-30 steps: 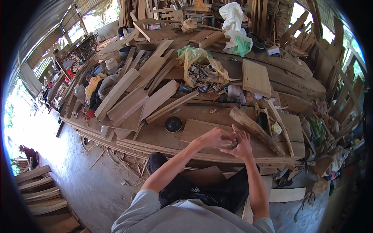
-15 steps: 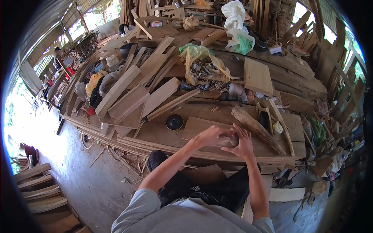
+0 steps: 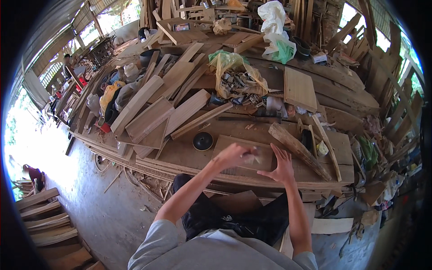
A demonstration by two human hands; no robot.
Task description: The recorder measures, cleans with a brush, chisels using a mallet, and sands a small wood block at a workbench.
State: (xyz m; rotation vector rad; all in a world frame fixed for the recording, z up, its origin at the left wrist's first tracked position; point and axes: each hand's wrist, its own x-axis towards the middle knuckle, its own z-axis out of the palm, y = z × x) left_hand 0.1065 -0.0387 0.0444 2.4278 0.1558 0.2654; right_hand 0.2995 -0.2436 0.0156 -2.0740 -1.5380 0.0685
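Observation:
My left hand (image 3: 237, 155) hovers over a flat wooden board (image 3: 229, 143) near the front edge of the wood stack. Its fingers are closed at the tips, with a small pale, blurred piece (image 3: 256, 158) at them that I cannot make out. Just to the right, my right hand (image 3: 282, 167) is held up, empty, its thumb and fingers spread apart. A round black disc (image 3: 202, 141) with a knob-like centre lies to the left of the board. Beyond my right hand, a rough, bark-like length of wood (image 3: 299, 150) rests slantwise.
An open yellowish plastic bag (image 3: 240, 76) of small metal parts sits mid-stack. Loose planks (image 3: 150, 120) pile up on the left, and a square wooden panel (image 3: 300, 89) lies at the right. A white-and-green bag (image 3: 278, 40) stands behind. A person (image 3: 68, 67) is far left.
My left hand has drawn left, away from my right hand, taking the small pale piece with it. My right hand stays nearly where it was, fingers still spread.

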